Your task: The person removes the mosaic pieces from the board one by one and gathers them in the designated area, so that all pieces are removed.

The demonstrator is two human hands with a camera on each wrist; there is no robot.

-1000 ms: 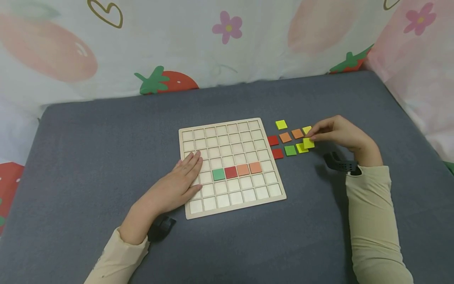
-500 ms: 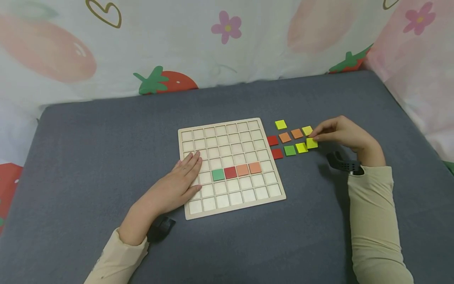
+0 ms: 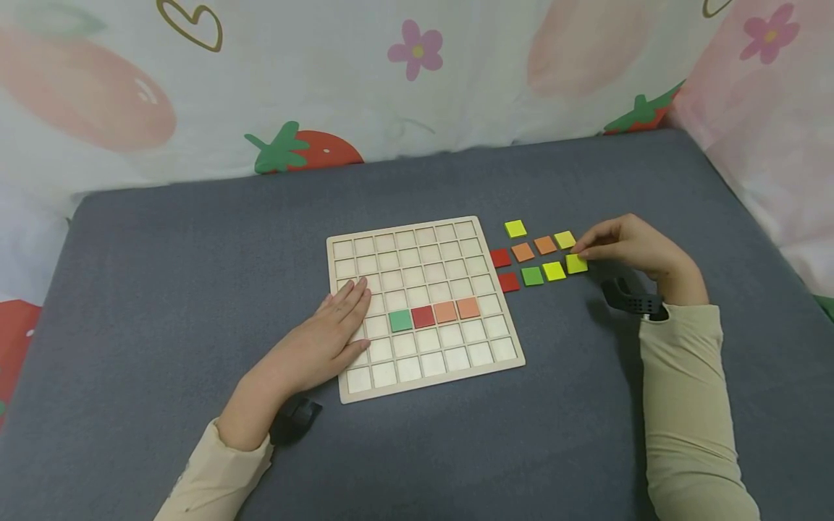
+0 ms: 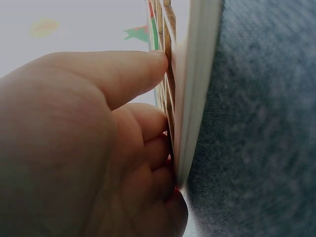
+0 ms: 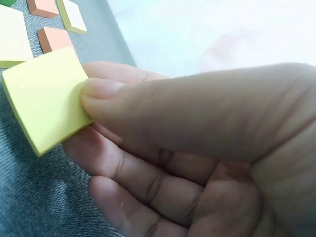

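Note:
A wooden grid board (image 3: pixel 426 370) lies on the dark grey cloth. One row of it holds a green tile (image 3: pixel 400 320), a red tile (image 3: pixel 423 316) and two orange tiles. My left hand (image 3: pixel 329 336) rests flat on the board's left side, fingers straight and covering some cells. In the left wrist view, the thumb and fingers touch the board's edge (image 4: pixel 197 98). To the right of the board, my right hand (image 3: pixel 635 246) pinches a yellow tile (image 5: pixel 47 98) by one edge between thumb and fingers. In the right wrist view that tile is tilted, with other tiles behind it.
Loose tiles lie between the board and my right hand: a green tile (image 3: pixel 532 276), two red ones, two orange ones and several yellow ones, such as the far yellow tile (image 3: pixel 515 229). A patterned white curtain (image 3: pixel 482 72) hangs behind the table.
My right hand has moved slightly right with the pinched yellow tile, away from the other yellow tile it overlapped in view. The left hand stays on the board.

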